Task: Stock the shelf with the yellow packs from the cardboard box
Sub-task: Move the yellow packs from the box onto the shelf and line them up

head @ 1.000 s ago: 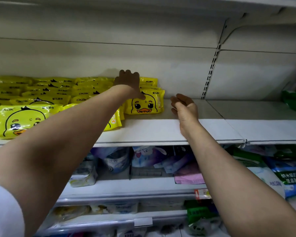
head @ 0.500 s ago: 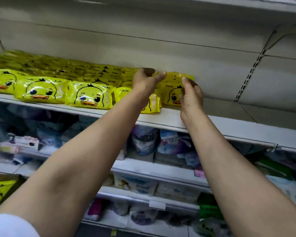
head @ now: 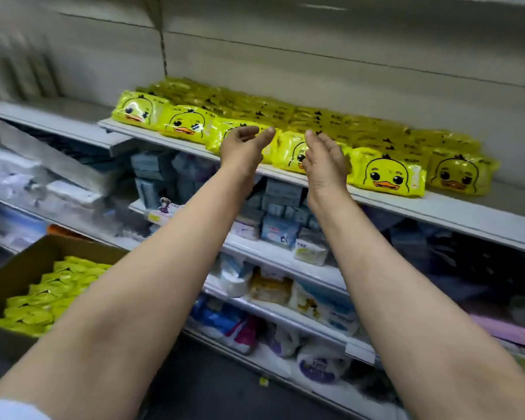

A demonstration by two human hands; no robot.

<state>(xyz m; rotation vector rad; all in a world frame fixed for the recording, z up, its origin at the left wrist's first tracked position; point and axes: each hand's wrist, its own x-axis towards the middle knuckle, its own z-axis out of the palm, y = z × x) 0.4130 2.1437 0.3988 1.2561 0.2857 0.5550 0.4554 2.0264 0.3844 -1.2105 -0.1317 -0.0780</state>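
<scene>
Shop shelf (head: 437, 212) front edge lined with yellow packs (head: 388, 174).
Both hands, left hand (head: 243, 144) and right hand (head: 323, 159), hover empty, fingers loosely apart; the cardboard box (head: 28, 268) of packs sits low, nearer the left.

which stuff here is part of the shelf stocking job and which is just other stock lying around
Part of the job: yellow packs on the shelf; yellow packs in the cardboard box; cardboard box; top shelf.

Just around: blue packs and tissue bags on lower shelves.
</scene>
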